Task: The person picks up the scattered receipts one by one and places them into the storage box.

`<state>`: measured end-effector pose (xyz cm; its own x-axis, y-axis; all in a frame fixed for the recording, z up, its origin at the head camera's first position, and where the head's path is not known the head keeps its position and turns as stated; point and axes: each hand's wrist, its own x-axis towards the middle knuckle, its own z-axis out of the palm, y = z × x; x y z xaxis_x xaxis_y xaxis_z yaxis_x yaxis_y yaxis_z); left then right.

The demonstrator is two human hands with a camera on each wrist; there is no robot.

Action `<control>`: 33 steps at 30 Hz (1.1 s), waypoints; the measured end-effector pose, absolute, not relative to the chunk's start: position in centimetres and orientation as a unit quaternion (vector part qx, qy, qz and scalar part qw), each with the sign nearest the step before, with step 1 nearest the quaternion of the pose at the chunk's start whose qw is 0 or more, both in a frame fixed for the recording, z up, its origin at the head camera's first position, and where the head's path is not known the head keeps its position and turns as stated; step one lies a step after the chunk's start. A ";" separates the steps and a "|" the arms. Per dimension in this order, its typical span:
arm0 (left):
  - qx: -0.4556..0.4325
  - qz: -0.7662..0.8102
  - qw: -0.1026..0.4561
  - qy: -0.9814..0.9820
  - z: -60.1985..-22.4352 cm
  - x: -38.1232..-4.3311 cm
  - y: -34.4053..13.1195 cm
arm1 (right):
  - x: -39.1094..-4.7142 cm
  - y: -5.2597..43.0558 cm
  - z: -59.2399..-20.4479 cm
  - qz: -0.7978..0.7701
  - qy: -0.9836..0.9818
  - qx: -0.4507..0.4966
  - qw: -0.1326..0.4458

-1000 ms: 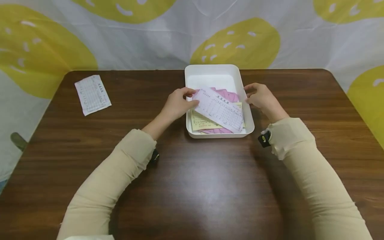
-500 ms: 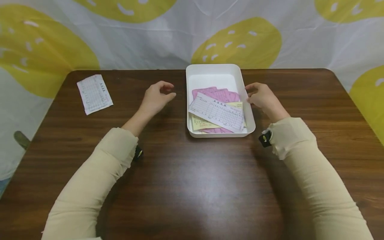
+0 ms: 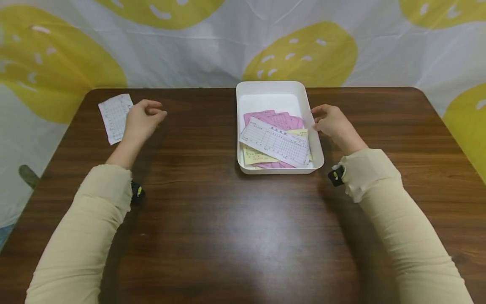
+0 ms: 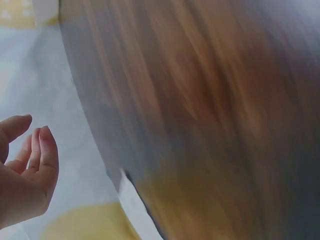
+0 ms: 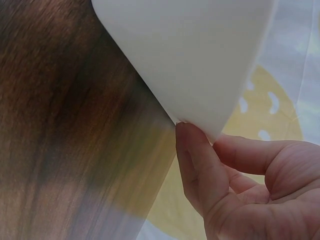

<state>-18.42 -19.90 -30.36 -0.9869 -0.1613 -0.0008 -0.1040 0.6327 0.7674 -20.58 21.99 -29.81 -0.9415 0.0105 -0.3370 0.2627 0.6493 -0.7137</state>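
Observation:
My left hand [image 3: 140, 122] hangs over the far left of the table, overlapping a white printed slip [image 3: 114, 116] in the head view. Its fingers are loosely bent, and the left wrist view shows nothing held between thumb and fingertips. On the right, my right hand [image 3: 332, 126] holds the side of a white plastic tray [image 3: 271, 99], thumb and fingertips against its outer wall, as the right wrist view shows. Inside the tray, a white printed slip [image 3: 273, 141] lies slantwise on top of yellow slips [image 3: 258, 157] and pink slips [image 3: 279, 120].
The brown wood-grain table [image 3: 212, 236] has rounded far corners. A white curtain [image 3: 182, 55] with large yellow shapes hangs right behind its far edge. The tray stands near that edge, right of the middle.
My left hand has let go of the white slip in the tray and moved left across the table to the slip lying there. My right hand has stayed at the tray's side.

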 end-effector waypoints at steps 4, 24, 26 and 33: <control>0.109 -0.437 0.041 -0.892 -30.7 -18.1 -22.6 | -20.7 22.1 -29.9 -0.417 0.892 0.075 0.157; 0.217 -0.333 0.011 -0.918 -32.8 -16.6 -30.1 | -20.6 21.9 -29.9 -0.412 0.895 0.075 0.155; 0.221 -0.323 0.003 -0.920 -33.0 -16.5 -30.4 | -20.6 21.9 -29.9 -0.411 0.895 0.076 0.154; 0.203 -0.301 -0.056 -0.930 -32.9 -16.5 -30.5 | -20.5 22.0 -30.0 -0.405 0.899 0.077 0.149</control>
<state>-16.47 -30.49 -32.92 -0.9116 -0.3429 -0.2268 -0.4107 0.7364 0.5375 -20.54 21.97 -29.96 -0.9439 0.0170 -0.3298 0.2582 0.6605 -0.7050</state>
